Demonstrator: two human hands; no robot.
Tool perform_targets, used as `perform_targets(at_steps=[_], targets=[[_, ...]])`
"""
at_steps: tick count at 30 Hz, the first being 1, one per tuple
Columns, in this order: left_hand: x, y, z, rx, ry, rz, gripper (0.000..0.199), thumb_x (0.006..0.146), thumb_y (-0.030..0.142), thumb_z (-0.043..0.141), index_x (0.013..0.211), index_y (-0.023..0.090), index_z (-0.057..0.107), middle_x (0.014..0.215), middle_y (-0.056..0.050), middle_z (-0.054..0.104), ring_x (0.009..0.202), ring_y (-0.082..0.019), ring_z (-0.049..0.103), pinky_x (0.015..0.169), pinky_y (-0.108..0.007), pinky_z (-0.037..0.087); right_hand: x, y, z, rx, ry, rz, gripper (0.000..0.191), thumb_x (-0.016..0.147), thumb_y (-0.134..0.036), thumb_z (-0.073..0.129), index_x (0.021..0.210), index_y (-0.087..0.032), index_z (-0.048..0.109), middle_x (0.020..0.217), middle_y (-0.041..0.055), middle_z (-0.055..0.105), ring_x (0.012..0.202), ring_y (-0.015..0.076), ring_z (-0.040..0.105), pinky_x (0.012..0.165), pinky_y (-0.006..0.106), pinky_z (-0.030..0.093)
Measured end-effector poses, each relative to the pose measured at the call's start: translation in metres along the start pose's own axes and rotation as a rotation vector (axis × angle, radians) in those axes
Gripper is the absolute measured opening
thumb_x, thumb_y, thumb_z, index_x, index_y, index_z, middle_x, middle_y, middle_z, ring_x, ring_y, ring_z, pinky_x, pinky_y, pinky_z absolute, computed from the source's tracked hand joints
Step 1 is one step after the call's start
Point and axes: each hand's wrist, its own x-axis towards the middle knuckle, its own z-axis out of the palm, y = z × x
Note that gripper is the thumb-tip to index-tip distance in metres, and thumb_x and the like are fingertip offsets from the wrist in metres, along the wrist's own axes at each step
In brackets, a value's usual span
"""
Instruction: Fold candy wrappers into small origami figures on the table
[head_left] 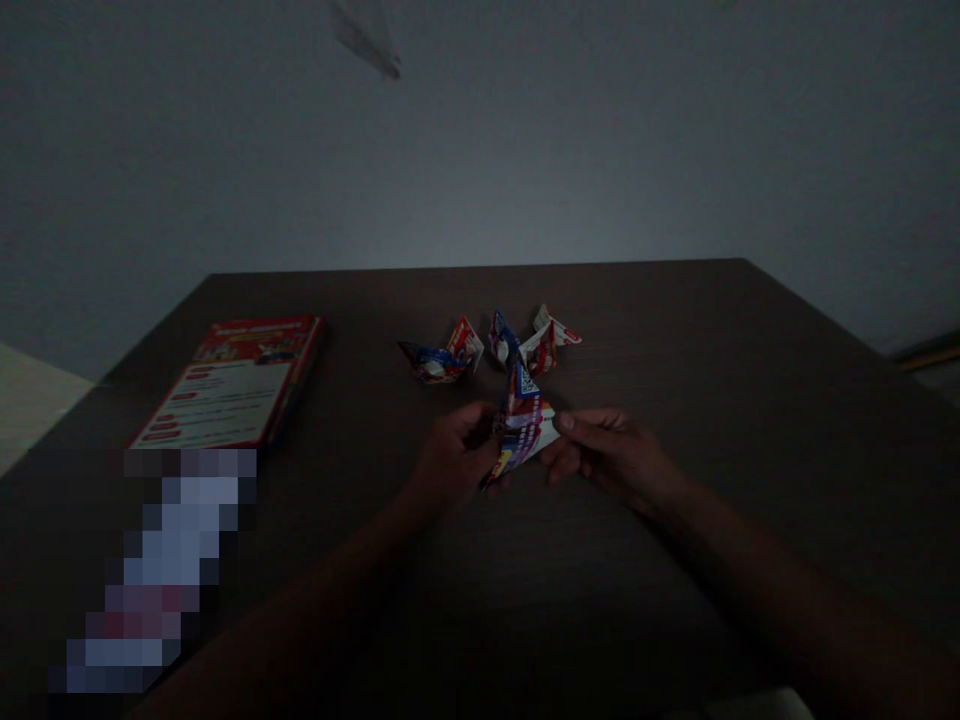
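A folded piece of colourful printed paper (527, 432), with a small QR code near its top point, is held up between both hands near the middle of the table. My left hand (459, 450) grips its left side, the fingers partly hidden behind it. On the right edge, my right hand (600, 445) pinches the paper between thumb and fingers. Just beyond stand two folded paper shapes: a blue and red one (442, 365) at the left, and a blue, white and red one (546, 345) partly behind the held paper.
A stack of red and white printed sheets or booklets (232, 385) lies on the dark table (360, 300) at the left. In front of it is a pixelated, unreadable patch. A pale wall (480, 150) rises behind the table's far edge.
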Motion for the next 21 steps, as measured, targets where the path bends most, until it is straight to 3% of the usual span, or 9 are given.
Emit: perform_targets(at_steps=[4, 7, 10, 15, 21], targets=[[0.004, 0.0, -0.01, -0.081, -0.259, -0.179, 0.04, 0.077, 0.044, 0.062, 0.1, 0.012, 0.055, 0.07, -0.005, 0.066, 0.044, -0.014, 0.061, 0.035, -0.021, 0.044, 0.0, -0.002, 0.0, 0.001, -0.023, -0.05, 0.02, 0.078, -0.032, 0.068, 0.079, -0.012, 0.073, 0.071, 0.0071, 0.073, 0.055, 0.0133, 0.068, 0.056, 0.022, 0.056], [0.005, 0.002, -0.015, -0.081, -0.364, -0.258, 0.034, 0.078, 0.042, 0.06, 0.094, 0.012, 0.055, 0.072, -0.007, 0.067, 0.043, -0.013, 0.06, 0.034, -0.018, 0.042, -0.001, -0.002, 0.003, -0.011, -0.056, -0.038, 0.019, 0.077, -0.03, 0.07, 0.083, -0.012, 0.073, 0.076, 0.0081, 0.073, 0.059, 0.0135, 0.069, 0.06, 0.024, 0.056], [0.005, 0.005, -0.015, -0.01, -0.361, -0.274, 0.028, 0.081, 0.039, 0.057, 0.087, 0.012, 0.056, 0.067, -0.004, 0.066, 0.038, -0.009, 0.055, 0.031, -0.016, 0.038, -0.001, -0.002, 0.004, -0.008, -0.098, -0.019, 0.021, 0.075, -0.027, 0.071, 0.091, -0.013, 0.073, 0.08, 0.0081, 0.074, 0.063, 0.0135, 0.069, 0.062, 0.024, 0.056], [0.002, 0.008, -0.011, 0.131, -0.299, -0.236, 0.02, 0.076, 0.022, 0.056, 0.093, 0.013, 0.058, 0.057, 0.002, 0.061, 0.032, -0.005, 0.045, 0.029, -0.014, 0.028, 0.0, 0.001, 0.002, 0.002, -0.118, -0.014, 0.024, 0.073, -0.024, 0.073, 0.096, -0.017, 0.072, 0.081, 0.0063, 0.074, 0.063, 0.0139, 0.069, 0.063, 0.026, 0.057], [0.001, 0.007, -0.007, 0.168, -0.256, -0.234, 0.016, 0.073, 0.02, 0.057, 0.087, 0.013, 0.061, 0.052, 0.005, 0.057, 0.032, -0.004, 0.039, 0.031, -0.015, 0.028, 0.0, 0.0, 0.002, -0.013, -0.119, -0.001, 0.023, 0.071, -0.024, 0.075, 0.092, -0.015, 0.072, 0.081, 0.006, 0.074, 0.062, 0.012, 0.068, 0.062, 0.025, 0.057]])
